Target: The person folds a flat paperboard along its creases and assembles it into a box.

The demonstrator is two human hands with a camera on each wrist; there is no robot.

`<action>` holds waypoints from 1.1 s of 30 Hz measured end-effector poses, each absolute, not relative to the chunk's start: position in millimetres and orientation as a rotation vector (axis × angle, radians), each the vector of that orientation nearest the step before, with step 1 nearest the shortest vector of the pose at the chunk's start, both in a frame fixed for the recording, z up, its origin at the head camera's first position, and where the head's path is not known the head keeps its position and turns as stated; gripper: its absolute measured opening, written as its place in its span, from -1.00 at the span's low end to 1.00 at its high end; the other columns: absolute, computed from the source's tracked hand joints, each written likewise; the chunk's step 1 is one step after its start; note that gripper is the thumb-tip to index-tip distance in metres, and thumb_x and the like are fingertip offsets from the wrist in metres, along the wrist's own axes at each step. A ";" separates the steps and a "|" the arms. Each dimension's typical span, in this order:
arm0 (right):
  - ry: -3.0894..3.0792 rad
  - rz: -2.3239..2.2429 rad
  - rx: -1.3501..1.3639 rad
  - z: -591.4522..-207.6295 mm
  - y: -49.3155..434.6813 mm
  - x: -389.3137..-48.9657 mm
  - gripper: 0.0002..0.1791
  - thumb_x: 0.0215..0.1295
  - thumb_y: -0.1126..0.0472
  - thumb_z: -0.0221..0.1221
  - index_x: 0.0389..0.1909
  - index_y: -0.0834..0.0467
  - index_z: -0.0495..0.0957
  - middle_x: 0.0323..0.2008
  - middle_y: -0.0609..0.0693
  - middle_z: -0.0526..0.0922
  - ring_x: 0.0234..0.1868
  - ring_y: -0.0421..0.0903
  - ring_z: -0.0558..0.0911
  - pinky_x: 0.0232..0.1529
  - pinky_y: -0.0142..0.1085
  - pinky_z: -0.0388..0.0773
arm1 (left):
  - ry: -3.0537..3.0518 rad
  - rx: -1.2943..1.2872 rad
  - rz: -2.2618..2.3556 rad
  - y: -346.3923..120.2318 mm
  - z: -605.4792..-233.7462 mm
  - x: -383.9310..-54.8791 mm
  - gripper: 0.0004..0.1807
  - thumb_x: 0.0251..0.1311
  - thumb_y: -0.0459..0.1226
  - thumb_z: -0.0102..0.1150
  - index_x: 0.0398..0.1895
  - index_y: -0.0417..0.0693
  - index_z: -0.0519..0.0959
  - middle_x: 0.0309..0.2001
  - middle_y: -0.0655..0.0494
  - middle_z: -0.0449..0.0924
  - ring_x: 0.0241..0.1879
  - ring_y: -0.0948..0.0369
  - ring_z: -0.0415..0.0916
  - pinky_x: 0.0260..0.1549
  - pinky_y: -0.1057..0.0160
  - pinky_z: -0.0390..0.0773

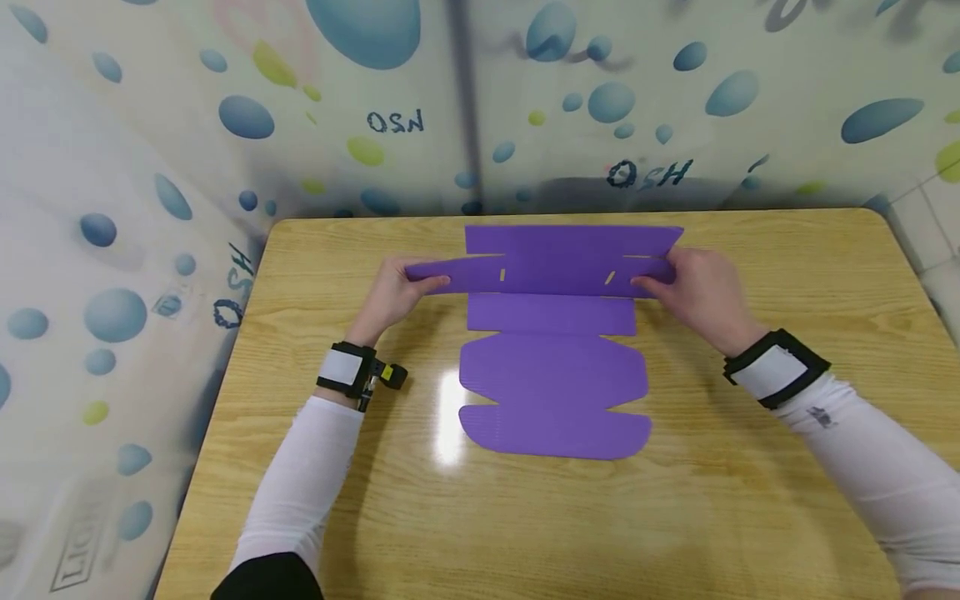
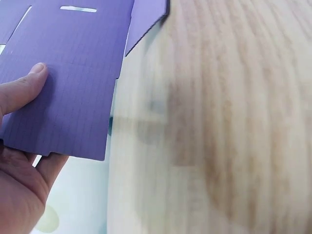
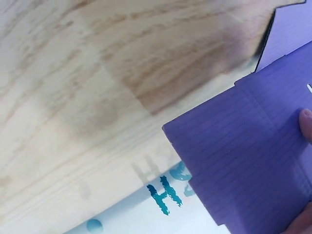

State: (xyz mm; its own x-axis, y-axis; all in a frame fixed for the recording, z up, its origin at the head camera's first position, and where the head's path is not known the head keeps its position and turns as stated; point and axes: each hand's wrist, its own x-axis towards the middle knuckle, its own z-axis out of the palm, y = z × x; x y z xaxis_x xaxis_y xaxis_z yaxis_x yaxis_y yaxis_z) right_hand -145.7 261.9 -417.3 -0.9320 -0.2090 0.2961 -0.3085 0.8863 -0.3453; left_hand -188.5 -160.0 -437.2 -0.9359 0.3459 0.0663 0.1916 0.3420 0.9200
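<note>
A flat purple cardboard box blank (image 1: 555, 367) with creases, side flaps and two small slots lies on the wooden table, its far part raised toward the back edge. My left hand (image 1: 392, 298) pinches the left side flap (image 2: 73, 107), thumb on the near face and fingers behind it. On the other side my right hand (image 1: 705, 292) grips the right side flap (image 3: 229, 146) the same way, with its fingers mostly hidden behind the cardboard. The nearer panels with rounded corners rest flat between the two forearms.
The wooden table (image 1: 570, 525) ends just behind the blank's far edge. A pale curtain (image 1: 525, 100) with blue and green drops hangs behind it and along the left side. Tiles (image 1: 930, 225) show at the far right.
</note>
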 end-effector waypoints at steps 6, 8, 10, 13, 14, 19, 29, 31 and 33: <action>-2.820 0.566 0.399 -421.0 261.8 -146.3 -0.51 0.16 0.18 0.52 -0.65 0.17 0.36 -0.72 0.02 0.38 -0.69 -0.01 0.38 -0.65 -0.17 0.21 | 2.499 0.507 1.606 -160.8 -441.8 -186.2 -0.79 0.30 -0.39 0.37 -0.02 -0.22 0.77 -0.04 -0.08 0.76 -0.02 0.06 0.71 -0.02 0.14 0.64; -2.820 0.558 0.404 -421.0 261.7 -146.6 -0.51 0.16 0.18 0.52 -0.65 0.17 0.36 -0.72 0.02 0.37 -0.69 0.00 0.38 -0.64 -0.17 0.21 | 2.506 0.504 1.601 -160.8 -442.0 -185.3 -0.80 0.30 -0.39 0.38 -0.04 -0.22 0.78 -0.06 -0.07 0.77 -0.03 0.07 0.71 -0.05 0.17 0.64; -2.815 0.543 0.413 -420.7 261.9 -146.7 -0.49 0.16 0.18 0.51 -0.66 0.16 0.33 -0.72 0.02 0.36 -0.69 0.01 0.37 -0.64 -0.17 0.19 | 2.510 0.500 1.593 -160.9 -442.5 -185.1 -0.81 0.30 -0.38 0.38 -0.06 -0.22 0.78 -0.07 -0.07 0.77 -0.05 0.07 0.71 -0.09 0.21 0.63; -2.787 0.516 0.455 -419.6 262.5 -146.7 -0.46 0.14 0.20 0.52 -0.69 0.14 0.29 -0.73 0.00 0.32 -0.69 0.00 0.33 -0.61 -0.16 0.18 | 2.499 0.512 1.581 -161.7 -442.8 -185.4 -0.82 0.30 -0.39 0.38 -0.07 -0.23 0.78 -0.08 -0.08 0.77 -0.07 0.07 0.72 -0.13 0.26 0.63; -2.773 0.508 0.474 -419.1 262.8 -146.7 -0.45 0.12 0.21 0.53 -0.70 0.13 0.28 -0.73 0.00 0.31 -0.69 -0.01 0.33 -0.60 -0.14 0.18 | 2.494 0.520 1.577 -162.3 -443.1 -185.7 -0.82 0.30 -0.39 0.38 -0.07 -0.23 0.78 -0.09 -0.08 0.77 -0.07 0.06 0.72 -0.13 0.26 0.63; -2.714 0.498 0.554 -414.3 265.0 -145.7 -0.54 0.07 0.22 0.55 -0.62 0.19 0.38 -0.69 0.04 0.40 -0.62 0.06 0.41 -0.47 0.00 0.30 | 2.468 0.546 1.560 -166.0 -444.4 -187.5 -0.81 0.30 -0.42 0.36 -0.05 -0.26 0.76 -0.08 -0.10 0.76 -0.06 0.03 0.73 -0.08 0.21 0.66; -2.726 0.760 0.494 -387.6 264.3 -143.8 -0.28 0.08 0.23 0.55 0.24 0.36 0.48 0.06 0.34 0.59 0.09 0.33 0.52 0.06 0.21 0.42 | 2.452 0.520 1.524 -169.8 -445.7 -190.0 -0.79 0.32 -0.40 0.35 -0.02 -0.26 0.75 -0.07 -0.10 0.76 -0.08 0.06 0.73 -0.13 0.27 0.65; -2.687 0.754 0.546 -380.9 259.9 -146.6 -0.22 0.06 0.25 0.56 0.30 0.35 0.46 0.11 0.34 0.57 0.15 0.33 0.48 0.12 0.22 0.38 | 2.447 0.512 1.522 -169.9 -445.3 -190.2 -0.79 0.32 -0.40 0.35 -0.01 -0.26 0.75 -0.07 -0.11 0.76 -0.09 0.06 0.73 -0.14 0.28 0.64; -2.634 0.712 0.629 -374.0 253.5 -150.5 -0.25 0.03 0.28 0.57 0.25 0.36 0.49 0.10 0.32 0.58 0.14 0.32 0.49 0.11 0.19 0.39 | 2.439 0.506 1.524 -169.4 -444.9 -190.5 -0.79 0.33 -0.40 0.35 -0.01 -0.26 0.75 -0.06 -0.11 0.76 -0.09 0.05 0.73 -0.15 0.29 0.64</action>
